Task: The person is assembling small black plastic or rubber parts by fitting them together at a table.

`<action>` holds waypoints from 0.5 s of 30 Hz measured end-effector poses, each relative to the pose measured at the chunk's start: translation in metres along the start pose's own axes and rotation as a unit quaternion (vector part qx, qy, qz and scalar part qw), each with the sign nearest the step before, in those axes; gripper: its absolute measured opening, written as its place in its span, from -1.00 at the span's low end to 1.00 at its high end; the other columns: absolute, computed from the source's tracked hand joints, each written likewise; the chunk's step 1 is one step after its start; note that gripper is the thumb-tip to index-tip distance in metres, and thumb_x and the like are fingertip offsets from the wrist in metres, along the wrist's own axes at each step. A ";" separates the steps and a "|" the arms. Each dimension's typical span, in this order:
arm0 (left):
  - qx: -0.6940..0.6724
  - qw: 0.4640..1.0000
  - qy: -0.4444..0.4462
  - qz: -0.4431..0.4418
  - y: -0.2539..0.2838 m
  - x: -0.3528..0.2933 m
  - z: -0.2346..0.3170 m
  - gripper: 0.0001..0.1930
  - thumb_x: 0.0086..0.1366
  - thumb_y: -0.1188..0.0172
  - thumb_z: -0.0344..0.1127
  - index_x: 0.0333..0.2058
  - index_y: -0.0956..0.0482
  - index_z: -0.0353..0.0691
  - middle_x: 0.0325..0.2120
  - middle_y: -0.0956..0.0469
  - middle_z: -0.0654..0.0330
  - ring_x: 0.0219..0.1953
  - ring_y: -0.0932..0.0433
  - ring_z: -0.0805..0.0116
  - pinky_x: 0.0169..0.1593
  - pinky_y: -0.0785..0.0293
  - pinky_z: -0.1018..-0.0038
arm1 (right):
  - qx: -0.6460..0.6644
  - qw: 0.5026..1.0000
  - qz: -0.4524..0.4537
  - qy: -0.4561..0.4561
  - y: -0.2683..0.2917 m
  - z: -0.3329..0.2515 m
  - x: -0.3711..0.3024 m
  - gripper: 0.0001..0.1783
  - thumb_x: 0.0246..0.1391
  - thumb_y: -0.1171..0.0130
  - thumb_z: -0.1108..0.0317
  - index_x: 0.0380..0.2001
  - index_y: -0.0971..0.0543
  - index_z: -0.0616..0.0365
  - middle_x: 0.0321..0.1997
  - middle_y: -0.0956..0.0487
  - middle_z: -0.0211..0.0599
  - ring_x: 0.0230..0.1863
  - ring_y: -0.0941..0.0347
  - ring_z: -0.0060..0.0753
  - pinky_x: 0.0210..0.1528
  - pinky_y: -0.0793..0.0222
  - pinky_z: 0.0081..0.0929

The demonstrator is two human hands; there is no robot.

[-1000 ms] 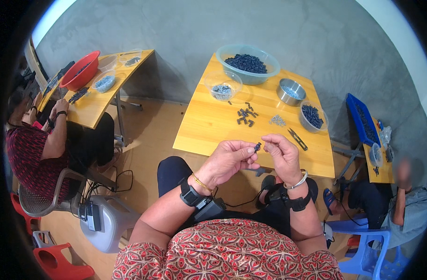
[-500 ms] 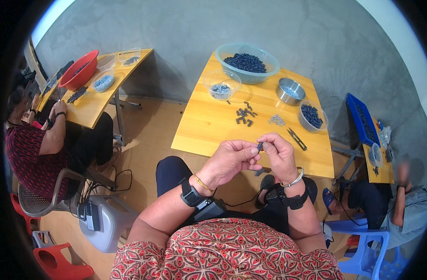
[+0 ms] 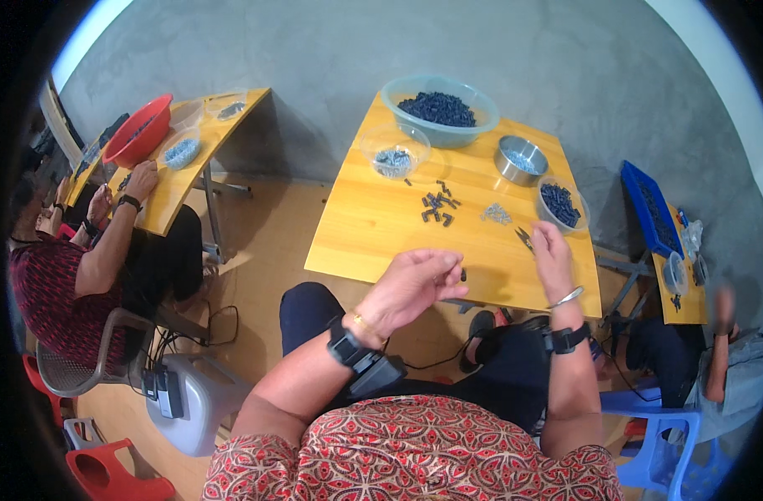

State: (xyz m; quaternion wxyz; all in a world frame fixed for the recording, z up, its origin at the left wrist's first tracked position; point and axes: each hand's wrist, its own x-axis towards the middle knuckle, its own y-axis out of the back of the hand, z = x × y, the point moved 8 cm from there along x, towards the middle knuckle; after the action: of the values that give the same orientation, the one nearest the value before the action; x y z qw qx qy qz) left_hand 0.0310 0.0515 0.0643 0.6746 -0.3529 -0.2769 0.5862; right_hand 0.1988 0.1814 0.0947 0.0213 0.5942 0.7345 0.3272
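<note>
The yellow wooden desk (image 3: 356, 234) stands before the person, its far side toward the grey wall (image 3: 565, 67). At its far end sits the broad pale-blue basin (image 3: 486, 123), heaped with dark pieces. The left hand (image 3: 411, 288) is raised at the desk's near edge, thumb and fingers closed together. The right hand (image 3: 553, 257) is farther right, over the desk, its fingertips bunched just beside the snips; whether they grip anything I cannot tell. The left clear tub (image 3: 416, 166), just in front of the basin, holds pale and dark bits. The right clear tub (image 3: 580, 224) is filled with dark pieces, and the steel bowl (image 3: 513, 177) just beyond it contains pale bits. The black snips (image 3: 523, 239) lie on the desk, partly hidden by the right hand. A loose dark cluster (image 3: 437, 205) is spread mid-desk, with a smaller grey pile (image 3: 496, 215) to its right. Smallest is the single dark piece (image 3: 463, 274), at the fingertips of the left hand, which pinch it
</note>
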 end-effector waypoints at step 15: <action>-0.121 0.974 -0.164 0.103 0.089 0.045 0.047 -0.86 0.25 0.03 -0.37 -0.30 -0.43 -0.30 -0.48 -0.44 0.24 -0.39 -0.41 0.45 -0.12 -0.41 0.47 | 0.251 0.956 0.142 -0.058 -0.077 0.058 0.004 -0.75 0.12 0.10 0.30 -0.39 -0.47 0.27 -0.39 -0.50 -0.37 -0.30 -0.37 -0.54 -0.16 -0.28 -0.56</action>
State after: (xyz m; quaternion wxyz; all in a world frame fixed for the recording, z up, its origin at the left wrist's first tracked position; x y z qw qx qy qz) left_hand -0.0517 0.1084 0.0188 0.5083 -0.3579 -0.4143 0.6648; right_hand 0.1562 0.2053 0.0117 -0.1330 0.6963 0.6987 0.0968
